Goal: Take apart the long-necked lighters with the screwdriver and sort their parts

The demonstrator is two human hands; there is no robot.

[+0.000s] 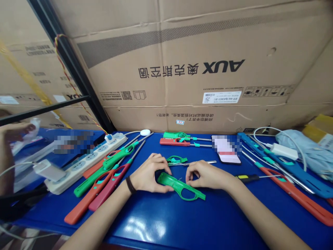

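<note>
My left hand grips one end of a green lighter casing half, thumb on the near edge and fingers on the far side. The casing lies hollow side up, with its trigger loop pointing right. Beside its far edge, my right hand is closed in a pinch; whatever is between the fingertips is hidden. A tiny metal part shows near the casing. Just behind the hands lies another green lighter piece with a metal tube and thin white wires.
Several lighters lie left beside a white power strip; a green and a red lighter lie behind. To the right are a phone, a yellow-black screwdriver and more lighters. Another person's hand is far left.
</note>
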